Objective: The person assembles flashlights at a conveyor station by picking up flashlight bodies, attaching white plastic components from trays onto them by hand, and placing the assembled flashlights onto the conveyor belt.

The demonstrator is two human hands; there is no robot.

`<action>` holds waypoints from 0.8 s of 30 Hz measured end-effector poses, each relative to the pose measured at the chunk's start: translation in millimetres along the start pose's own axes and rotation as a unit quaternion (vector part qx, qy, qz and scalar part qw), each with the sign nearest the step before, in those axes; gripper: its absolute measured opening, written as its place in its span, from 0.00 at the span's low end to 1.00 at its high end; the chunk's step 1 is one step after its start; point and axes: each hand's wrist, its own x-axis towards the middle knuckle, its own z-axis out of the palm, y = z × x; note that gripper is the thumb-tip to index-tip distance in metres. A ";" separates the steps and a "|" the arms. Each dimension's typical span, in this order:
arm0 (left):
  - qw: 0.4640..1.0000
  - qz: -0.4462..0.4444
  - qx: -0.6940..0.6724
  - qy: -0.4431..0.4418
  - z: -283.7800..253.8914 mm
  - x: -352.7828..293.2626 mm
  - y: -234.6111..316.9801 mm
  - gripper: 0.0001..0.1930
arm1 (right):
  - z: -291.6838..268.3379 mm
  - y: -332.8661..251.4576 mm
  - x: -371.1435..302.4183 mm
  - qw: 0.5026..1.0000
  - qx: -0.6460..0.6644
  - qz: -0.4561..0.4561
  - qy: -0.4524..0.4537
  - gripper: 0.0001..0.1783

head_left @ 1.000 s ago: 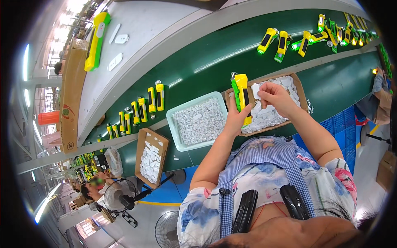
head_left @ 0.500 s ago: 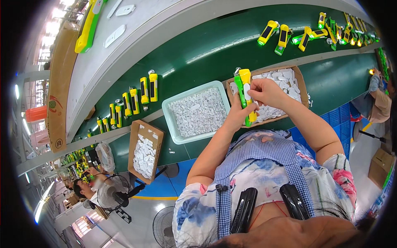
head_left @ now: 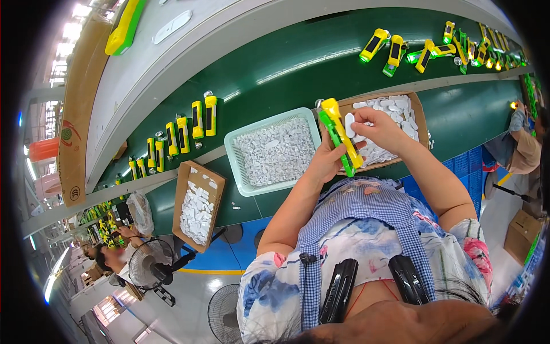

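Note:
My left hand [head_left: 327, 163] is closed around the lower part of a yellow-and-green flashlight [head_left: 331, 129], its silvery head pointing away from me. Pinched in the fingers of my right hand [head_left: 380, 129] is a long white oval plastic cover [head_left: 349, 125], held just to the right of the flashlight with a narrow gap. Behind and under my hands lies a cardboard box [head_left: 423, 117] of similar white covers. To its left stands a pale green plastic basket [head_left: 231, 156] full of small clear-and-white parts.
Another cardboard box [head_left: 182, 189] with white pieces tilts at the bench edge. Several flashlights [head_left: 196, 120] stand along the green belt [head_left: 269, 74] at left; more lie at far right, some lit. A grey shelf [head_left: 172, 51] overhangs the belt. Fans and co-workers are farther off.
The white cover has come away from the flashlight's side toward the right. The flashlight has turned and leans more to the left at its head. Flashlights on the left look slightly shifted.

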 end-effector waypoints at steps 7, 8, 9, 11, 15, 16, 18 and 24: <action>0.997 -0.066 -0.027 -0.033 -6.1 -6.1 -5.3 0.27 | 1.1 9.4 17.1 0.991 -0.093 -0.098 0.007 0.09; 0.998 -0.054 -0.035 -0.015 -5.5 -7.8 -5.9 0.27 | 0.1 12.9 15.3 0.992 -0.084 -0.092 0.021 0.09; 0.998 -0.043 -0.042 0.002 -4.5 -9.1 -6.3 0.27 | -1.2 16.9 13.6 0.993 -0.075 -0.087 0.034 0.09; 0.997 -0.038 -0.063 0.006 -1.8 -9.2 -6.8 0.27 | 0.6 15.7 12.2 0.991 -0.082 -0.099 0.031 0.08; 0.998 -0.036 0.046 0.034 6.5 -0.1 -3.8 0.31 | 4.6 23.5 10.5 0.946 -0.221 -0.202 0.123 0.08; 0.994 -0.012 0.095 0.059 5.9 1.2 -5.0 0.31 | 3.9 15.7 6.2 0.948 -0.258 -0.158 0.103 0.08; 0.986 0.014 0.142 0.084 5.0 3.0 -5.4 0.31 | 6.7 5.0 1.7 0.946 -0.294 -0.114 0.082 0.09; 0.915 0.095 0.386 0.070 -8.2 11.7 -12.3 0.36 | 19.7 17.1 1.4 0.991 -0.131 -0.003 0.023 0.10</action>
